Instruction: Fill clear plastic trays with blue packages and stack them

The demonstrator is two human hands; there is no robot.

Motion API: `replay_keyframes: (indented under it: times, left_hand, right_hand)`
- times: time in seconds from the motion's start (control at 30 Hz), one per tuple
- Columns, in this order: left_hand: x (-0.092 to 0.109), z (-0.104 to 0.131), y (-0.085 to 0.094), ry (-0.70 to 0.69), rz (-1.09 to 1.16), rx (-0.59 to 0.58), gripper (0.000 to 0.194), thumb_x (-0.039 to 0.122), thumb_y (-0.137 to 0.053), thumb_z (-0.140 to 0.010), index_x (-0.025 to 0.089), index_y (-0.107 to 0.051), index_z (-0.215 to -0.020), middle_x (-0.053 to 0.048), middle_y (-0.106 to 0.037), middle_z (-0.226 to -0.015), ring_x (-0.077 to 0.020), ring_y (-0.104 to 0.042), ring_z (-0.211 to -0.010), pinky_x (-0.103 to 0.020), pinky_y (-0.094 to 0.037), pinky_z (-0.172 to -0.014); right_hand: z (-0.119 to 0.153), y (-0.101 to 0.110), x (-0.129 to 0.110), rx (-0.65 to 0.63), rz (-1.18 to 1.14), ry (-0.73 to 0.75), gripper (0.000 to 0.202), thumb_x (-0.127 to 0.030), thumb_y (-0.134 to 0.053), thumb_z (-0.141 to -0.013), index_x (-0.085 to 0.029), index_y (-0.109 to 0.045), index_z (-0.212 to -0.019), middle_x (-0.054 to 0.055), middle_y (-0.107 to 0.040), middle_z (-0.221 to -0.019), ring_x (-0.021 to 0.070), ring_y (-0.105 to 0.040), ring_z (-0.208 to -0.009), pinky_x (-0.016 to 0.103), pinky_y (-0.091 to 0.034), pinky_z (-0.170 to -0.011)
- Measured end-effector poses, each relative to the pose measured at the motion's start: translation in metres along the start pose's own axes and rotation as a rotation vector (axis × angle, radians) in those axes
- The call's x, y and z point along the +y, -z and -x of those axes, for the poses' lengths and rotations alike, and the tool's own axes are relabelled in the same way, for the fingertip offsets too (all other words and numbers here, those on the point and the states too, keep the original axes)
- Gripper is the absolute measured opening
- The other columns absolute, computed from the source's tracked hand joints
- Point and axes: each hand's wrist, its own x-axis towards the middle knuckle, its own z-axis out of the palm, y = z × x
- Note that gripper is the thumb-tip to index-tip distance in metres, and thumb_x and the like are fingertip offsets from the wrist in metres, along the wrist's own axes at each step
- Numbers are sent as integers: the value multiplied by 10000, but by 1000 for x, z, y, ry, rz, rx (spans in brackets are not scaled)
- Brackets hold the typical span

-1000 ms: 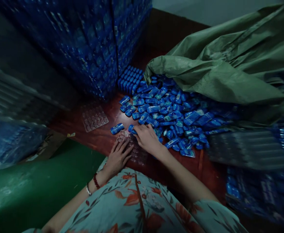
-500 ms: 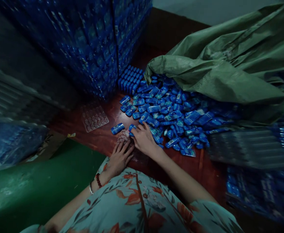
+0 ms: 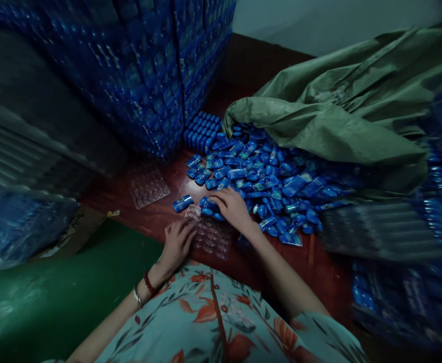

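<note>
On the table before me lies a clear plastic tray (image 3: pixel 213 242) with rounded hollows. A few small blue containers (image 3: pixel 207 212) are at its far edge. My left hand (image 3: pixel 178 241) is beside the tray's left edge, fingers bent and apart, with nothing visible in them. Over the blue containers at the tray's far side, my right hand (image 3: pixel 235 210) has its fingers stretched out. Its fingertips are beside a blue container; whether they touch it I cannot tell. One more blue bottle-like container (image 3: pixel 183 203) lies alone left of my right hand.
A loose heap of blue containers (image 3: pixel 269 176) spreads beyond my right hand, partly under a green sheet (image 3: pixel 330 116). Another clear tray (image 3: pixel 148 186) lies left. Tall blue stacks (image 3: pixel 141 85) stand behind. Grey stacked trays (image 3: pixel 383 229) are at right; green floor (image 3: pixel 92 282) shows at left.
My left hand has drawn back leftwards off the tray, showing more of its hollows. My right hand has shifted slightly right and up, and blue containers show at the tray's far edge.
</note>
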Motion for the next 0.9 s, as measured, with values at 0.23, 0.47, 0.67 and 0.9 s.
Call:
replay_keyframes:
  times: [0.23, 0.47, 0.67, 0.9]
  left_hand:
    - [-36, -58, 15, 344, -202, 5, 408, 431, -553, -840, 124, -540, -1108, -157, -571, -1055, -310, -536, -967, -424, -445, -779]
    - [-43, -61, 11, 262, 64, 139, 151, 277, -490, -873, 143, -548, -913, -74, -590, -846, -220, -564, -808, -352, -475, -736]
    - [-21, -22, 40, 30, 194, 214, 222, 219, -449, -896, 193, -574, -1077, -55, -587, -980, -172, -586, -903, -291, -496, -790]
    - [2, 1, 25, -190, 184, 165, 343, 127, -447, -896, 229, -502, -1218, -60, -602, -1019, -153, -598, -914, -253, -517, -785]
  right_hand:
    - [-59, 4, -3, -510, 192, 51, 384, -245, -676, -764, -219, -576, -1134, 78, -620, -1126, 243, -568, -1035, 272, -424, -735]
    - [-56, 5, 3, -498, 188, 151, 323, -207, -592, -804, -163, -544, -1120, 104, -634, -1051, 246, -595, -956, 292, -443, -721]
    - [4, 35, 21, 157, -239, 97, 283, -241, -509, -881, -214, -522, -1162, 66, -599, -1144, 203, -576, -1008, 338, -459, -853]
    - [111, 11, 9, 446, -570, -266, 184, -300, -626, -811, -229, -609, -980, 2, -662, -870, 150, -636, -754, 273, -530, -688]
